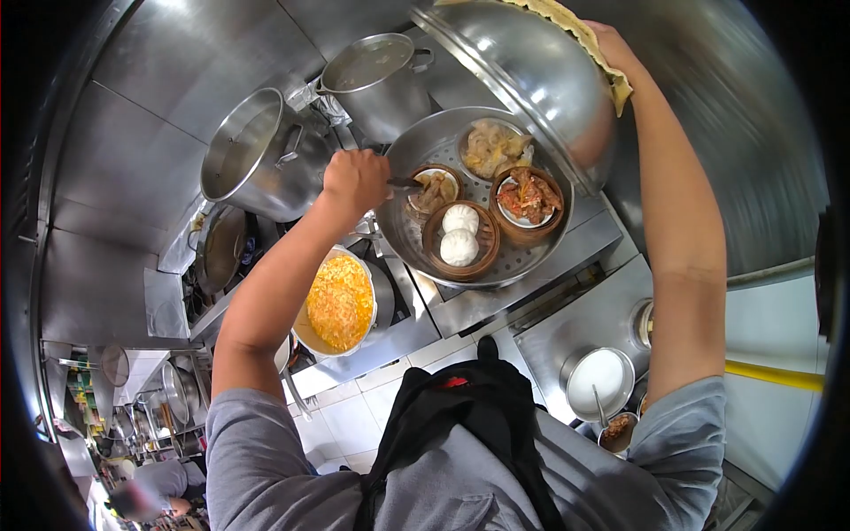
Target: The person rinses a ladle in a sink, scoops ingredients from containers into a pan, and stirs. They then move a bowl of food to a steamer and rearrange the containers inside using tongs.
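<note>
My left hand (357,180) is closed on a short dark tool (405,183), whose kind I cannot make out; its end reaches the rim of a small bamboo basket (412,212) holding a pale dish. That basket sits in a large perforated metal steamer (522,268). Beside it are a bamboo basket with two white buns (459,247), one with reddish-brown pieces resembling chicken feet (529,196), and a dish of pale wrapped dumplings (494,148). At upper right, my right hand (613,46) grips the domed metal lid (540,71) by a yellowish cloth (617,88), holding it tilted above the steamer.
Two tall metal pots, one at the back (376,84) and one at left (239,159), stand beyond my left arm. A pot of orange-yellow food (339,303) is near the stove's front. A bowl of white liquid (600,380) stands lower right. Another person (159,491) is at lower left.
</note>
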Available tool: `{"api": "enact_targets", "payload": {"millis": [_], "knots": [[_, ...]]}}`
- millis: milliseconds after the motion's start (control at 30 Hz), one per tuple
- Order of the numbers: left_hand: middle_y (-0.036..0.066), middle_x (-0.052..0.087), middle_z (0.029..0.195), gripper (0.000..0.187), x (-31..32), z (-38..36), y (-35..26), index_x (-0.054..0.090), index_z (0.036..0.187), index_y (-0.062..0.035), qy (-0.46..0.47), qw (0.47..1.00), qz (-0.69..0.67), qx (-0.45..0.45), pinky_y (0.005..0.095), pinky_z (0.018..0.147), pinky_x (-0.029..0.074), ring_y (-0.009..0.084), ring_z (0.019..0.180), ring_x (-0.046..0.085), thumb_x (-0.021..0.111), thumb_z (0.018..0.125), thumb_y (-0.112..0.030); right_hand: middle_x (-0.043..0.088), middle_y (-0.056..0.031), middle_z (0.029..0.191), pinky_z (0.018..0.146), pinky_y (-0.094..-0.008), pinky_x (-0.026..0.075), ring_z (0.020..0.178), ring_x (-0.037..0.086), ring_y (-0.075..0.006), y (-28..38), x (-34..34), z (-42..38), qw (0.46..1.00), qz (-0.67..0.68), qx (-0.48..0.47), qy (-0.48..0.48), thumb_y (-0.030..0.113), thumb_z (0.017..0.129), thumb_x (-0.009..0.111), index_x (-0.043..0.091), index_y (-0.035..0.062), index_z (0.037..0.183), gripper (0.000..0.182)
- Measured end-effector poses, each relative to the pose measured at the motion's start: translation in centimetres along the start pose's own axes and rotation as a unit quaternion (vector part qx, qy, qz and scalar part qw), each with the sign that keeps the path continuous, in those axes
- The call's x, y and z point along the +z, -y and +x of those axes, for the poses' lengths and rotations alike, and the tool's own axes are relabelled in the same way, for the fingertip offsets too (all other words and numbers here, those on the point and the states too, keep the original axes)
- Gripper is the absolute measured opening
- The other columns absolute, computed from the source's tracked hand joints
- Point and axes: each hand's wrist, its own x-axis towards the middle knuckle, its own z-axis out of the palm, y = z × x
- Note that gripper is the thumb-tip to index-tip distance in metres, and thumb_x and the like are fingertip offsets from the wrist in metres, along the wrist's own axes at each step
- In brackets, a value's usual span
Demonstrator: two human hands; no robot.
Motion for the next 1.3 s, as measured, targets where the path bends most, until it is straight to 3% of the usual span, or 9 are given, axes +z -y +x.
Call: {"api": "enact_targets", "payload": {"millis": [100, 233, 400, 500, 733, 800, 1000, 1133, 1300], "knots": [[0.010, 0.073, 0.088, 0.046, 0.0, 1.1, -0.2, 0.074, 0.091, -0.0106, -0.002, 0.999, -0.037, -0.020, 0.0391, 0.073, 0.056, 0.0269, 0.086, 0.073, 0.074, 0.076, -0.054, 0.070, -0.0074, 0.113, 0.091, -0.0290, 0.049, 0.100, 0.063, -0.0150, -0.5, 0.1, 0.2, 0.994, 0.100, 0.046, 0.009, 0.025, 0.098, 0.057, 0.065, 0.0001, 0.126, 0.038], [0.013, 0.073, 0.087, 0.051, 1.0, 1.2, -0.5, 0.074, 0.090, -0.0084, 0.014, 0.996, -0.074, -0.047, 0.0398, 0.075, 0.057, 0.0288, 0.087, 0.073, 0.074, 0.074, -0.057, 0.070, -0.0082, 0.113, 0.091, -0.0285, 0.049, 0.101, 0.063, -0.0149, -0.2, 0.3, 0.5, 0.993, 0.102, 0.051, 0.009, 0.026, 0.099, 0.056, 0.065, -0.0002, 0.126, 0.038], [0.015, 0.073, 0.084, 0.050, -0.5, -0.6, 0.8, 0.075, 0.090, -0.0075, 0.013, 0.994, -0.075, -0.072, 0.0396, 0.075, 0.057, 0.0300, 0.086, 0.073, 0.076, 0.073, -0.054, 0.069, -0.0084, 0.116, 0.093, -0.0284, 0.048, 0.103, 0.063, -0.0153, -0.1, -0.3, -0.5, 0.998, -0.052, -0.036, -0.006, 0.026, 0.099, 0.057, 0.064, -0.0005, 0.128, 0.040], [0.014, 0.073, 0.085, 0.049, 0.2, -1.3, 0.7, 0.075, 0.090, -0.0074, 0.075, 0.994, -0.057, -0.060, 0.0391, 0.075, 0.057, 0.0300, 0.085, 0.073, 0.078, 0.071, -0.053, 0.069, -0.0078, 0.117, 0.094, -0.0290, 0.047, 0.104, 0.063, -0.0156, -0.6, -0.2, 0.0, 0.996, 0.087, 0.036, 0.000, 0.026, 0.098, 0.057, 0.063, 0.0000, 0.128, 0.040], [0.015, 0.073, 0.093, 0.052, 1.6, -1.0, 0.2, 0.075, 0.096, -0.0072, 0.079, 0.991, -0.084, -0.074, 0.0403, 0.080, 0.057, 0.0311, 0.091, 0.072, 0.076, 0.074, -0.054, 0.070, -0.0076, 0.116, 0.093, -0.0287, 0.047, 0.103, 0.062, -0.0142, 0.4, -0.2, -0.5, 1.000, -0.022, -0.019, -0.010, 0.027, 0.099, 0.057, 0.064, 0.0007, 0.128, 0.040], [0.012, 0.074, 0.104, 0.050, 1.7, -0.5, 0.1, 0.074, 0.104, -0.0102, 0.121, 0.985, -0.081, -0.090, 0.0380, 0.083, 0.056, 0.0262, 0.099, 0.072, 0.077, 0.075, -0.051, 0.069, -0.0080, 0.116, 0.094, -0.0287, 0.047, 0.104, 0.061, -0.0140, 0.7, -0.2, -0.9, 0.999, -0.041, 0.002, -0.003, 0.027, 0.099, 0.056, 0.064, 0.0004, 0.127, 0.039], [0.016, 0.072, 0.104, 0.058, -0.2, 0.3, 1.3, 0.073, 0.103, -0.0056, 0.081, 0.985, -0.104, -0.111, 0.0420, 0.087, 0.055, 0.0327, 0.099, 0.070, 0.075, 0.073, -0.056, 0.070, -0.0076, 0.115, 0.095, -0.0287, 0.047, 0.104, 0.062, -0.0149, -0.6, -0.1, 0.0, 0.999, 0.050, 0.013, -0.012, 0.026, 0.099, 0.056, 0.064, 0.0003, 0.127, 0.039], [0.016, 0.071, 0.109, 0.059, -2.0, 1.5, 1.4, 0.072, 0.108, -0.0078, 0.131, 0.972, -0.152, -0.119, 0.0421, 0.088, 0.055, 0.0327, 0.104, 0.069, 0.074, 0.075, -0.057, 0.070, -0.0080, 0.115, 0.093, -0.0282, 0.047, 0.103, 0.063, -0.0148, 0.0, 0.0, -0.2, 1.000, -0.013, -0.009, -0.021, 0.025, 0.099, 0.056, 0.064, -0.0003, 0.127, 0.039], [0.016, 0.072, 0.108, 0.057, -0.8, 1.9, -0.2, 0.073, 0.107, -0.0081, 0.106, 0.976, -0.144, -0.125, 0.0416, 0.088, 0.055, 0.0320, 0.104, 0.069, 0.073, 0.076, -0.056, 0.069, -0.0091, 0.114, 0.090, -0.0274, 0.049, 0.100, 0.063, -0.0138, 0.0, 0.3, -0.4, 0.985, 0.155, 0.078, -0.011, 0.024, 0.099, 0.056, 0.064, -0.0016, 0.127, 0.039]]}}
